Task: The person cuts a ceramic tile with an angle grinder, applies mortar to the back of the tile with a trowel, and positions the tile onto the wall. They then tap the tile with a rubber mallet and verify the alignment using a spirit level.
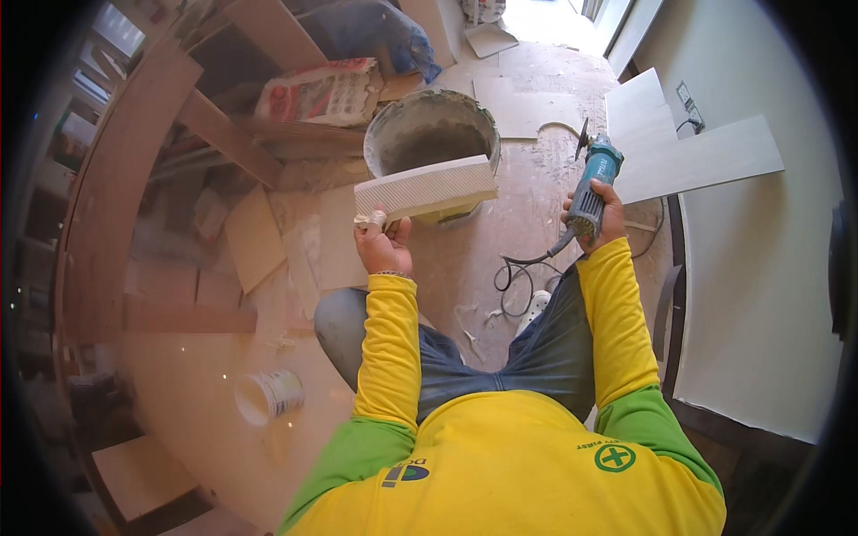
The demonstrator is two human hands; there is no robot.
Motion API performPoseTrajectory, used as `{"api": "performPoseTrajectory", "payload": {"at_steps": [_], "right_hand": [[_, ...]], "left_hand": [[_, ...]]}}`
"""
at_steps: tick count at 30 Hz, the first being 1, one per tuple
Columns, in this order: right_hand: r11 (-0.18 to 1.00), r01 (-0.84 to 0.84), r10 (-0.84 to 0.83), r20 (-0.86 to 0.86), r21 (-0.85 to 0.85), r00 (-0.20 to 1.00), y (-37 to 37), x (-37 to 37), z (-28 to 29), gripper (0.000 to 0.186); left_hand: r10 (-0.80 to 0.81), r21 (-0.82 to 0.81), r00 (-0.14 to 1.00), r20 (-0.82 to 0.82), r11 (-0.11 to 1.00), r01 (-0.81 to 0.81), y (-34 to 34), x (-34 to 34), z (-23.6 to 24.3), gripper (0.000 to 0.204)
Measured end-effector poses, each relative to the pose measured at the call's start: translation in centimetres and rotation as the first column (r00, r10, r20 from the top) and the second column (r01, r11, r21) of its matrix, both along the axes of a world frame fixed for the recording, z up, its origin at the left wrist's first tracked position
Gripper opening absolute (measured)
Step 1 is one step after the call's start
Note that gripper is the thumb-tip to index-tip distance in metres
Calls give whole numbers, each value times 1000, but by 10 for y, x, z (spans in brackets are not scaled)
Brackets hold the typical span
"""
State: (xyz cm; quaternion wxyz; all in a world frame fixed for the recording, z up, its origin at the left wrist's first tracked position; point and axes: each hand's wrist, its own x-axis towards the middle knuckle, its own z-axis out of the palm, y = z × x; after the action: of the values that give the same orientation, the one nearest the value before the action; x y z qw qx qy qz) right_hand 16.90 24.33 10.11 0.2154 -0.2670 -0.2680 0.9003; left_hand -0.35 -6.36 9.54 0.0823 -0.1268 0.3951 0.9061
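My left hand point(385, 247) is closed on the near left end of a tile strip point(427, 186). This long, pale piece shows a finely ribbed face and lies tilted across the front of a large bucket point(431, 103). A small whitish, crumpled bit point(369, 218) is at my left fingertips; its kind is unclear. In my right hand point(606, 214) is a teal and black angle grinder point(597, 177), gripped by its body. Its disc points away from me, and its cord hangs down in loops. Whether the disc is spinning cannot be made out.
An L-shaped pale tile point(666, 143) leans by the right wall, near an outlet point(686, 96). A red and white sack point(320, 92) lies on boards beyond the bucket. Cut tile pieces point(255, 234) lie at left, with a white tub point(270, 397) on its side nearer me.
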Motion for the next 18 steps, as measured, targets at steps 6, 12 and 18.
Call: {"api": "performPoseTrajectory", "payload": {"at_steps": [6,12,18], "right_hand": [[1000,-4,4,-20,3,1000,-1,1,1,39],[1000,-14,14,-43,1,999,1,2,0,39],[999,-2,0,-65,-44,998,2,2,-2,33]], "left_hand": [[49,-32,977,208,999,-43,-3,-10,-29,21],[46,-27,982,182,999,-42,11,-11,-39,29],[93,-286,994,50,955,-75,26,2,-50,69]]}}
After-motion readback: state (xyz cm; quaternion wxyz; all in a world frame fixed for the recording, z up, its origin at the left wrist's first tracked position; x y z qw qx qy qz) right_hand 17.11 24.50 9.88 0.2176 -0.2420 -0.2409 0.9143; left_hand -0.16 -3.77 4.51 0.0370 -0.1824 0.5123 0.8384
